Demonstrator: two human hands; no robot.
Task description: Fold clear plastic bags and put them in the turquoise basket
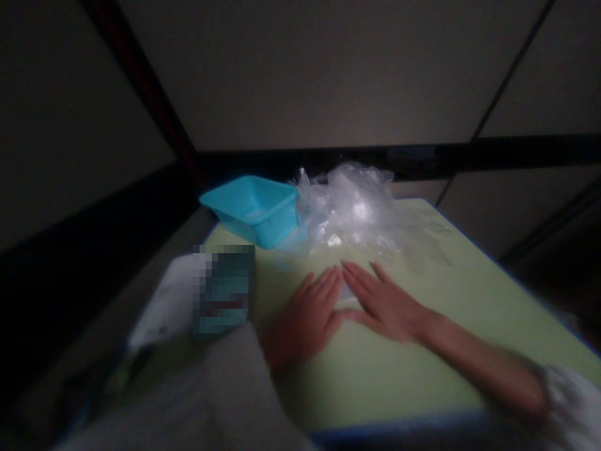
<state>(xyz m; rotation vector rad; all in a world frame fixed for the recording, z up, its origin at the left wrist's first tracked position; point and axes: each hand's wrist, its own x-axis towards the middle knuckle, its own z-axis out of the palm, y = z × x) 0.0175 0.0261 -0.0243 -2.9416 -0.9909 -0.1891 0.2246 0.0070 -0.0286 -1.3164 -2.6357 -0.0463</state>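
My left hand (312, 313) lies on the yellow-green tabletop (375, 382) with its fingers stretched out. Opposite it, my right hand (385, 304) also rests flat, fingers extended and thumb spread. The fingertips and thumbs of both hands nearly meet, framing a small whitish, partly see-through flat piece (346, 292). The hands cover most of that piece, and I cannot make out its kind. Just beyond the fingers, a crumpled heap of clear plastic (357, 207) spreads over the table.
A turquoise plastic basin (277, 225) stands at the back left, beside the clear plastic. Left of my left hand are a dark green, blurred-out flat item (225, 294) and a white sheet-like thing (171, 300). Pale panels (328, 75) rise behind the table, which has a blue edge.
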